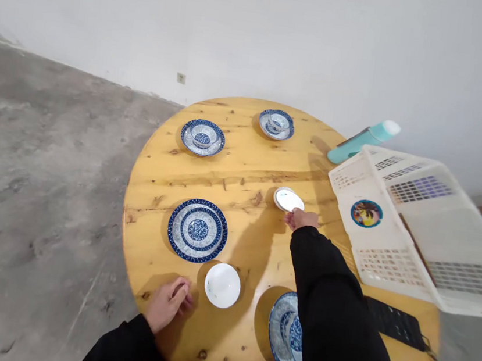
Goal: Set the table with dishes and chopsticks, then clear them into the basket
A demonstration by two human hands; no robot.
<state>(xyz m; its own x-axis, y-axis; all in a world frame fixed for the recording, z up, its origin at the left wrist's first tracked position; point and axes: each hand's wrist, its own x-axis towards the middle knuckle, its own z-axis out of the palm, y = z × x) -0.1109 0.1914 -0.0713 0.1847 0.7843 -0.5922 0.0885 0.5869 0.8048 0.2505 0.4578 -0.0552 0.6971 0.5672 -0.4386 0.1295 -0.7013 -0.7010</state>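
Note:
My right hand (302, 218) reaches across the round wooden table (243, 163) and pinches the near edge of a small white dish (288, 200). My left hand (168, 301) rests near the table's front edge with its fingers curled, just left of a small white bowl (222, 285), and holds nothing that I can see. A blue-and-white plate (197, 230) lies above that bowl. Another blue-and-white plate (283, 335) sits at the near edge, partly hidden by my right sleeve.
Two blue-and-white plates with bowls on them (203, 137) (276, 124) stand at the far side. A white plastic crate (420, 220) covers the table's right part, a teal bottle (362, 140) behind it. A black mat (394, 322) lies under the crate's near edge. Grey concrete floor (37, 191) lies to the left.

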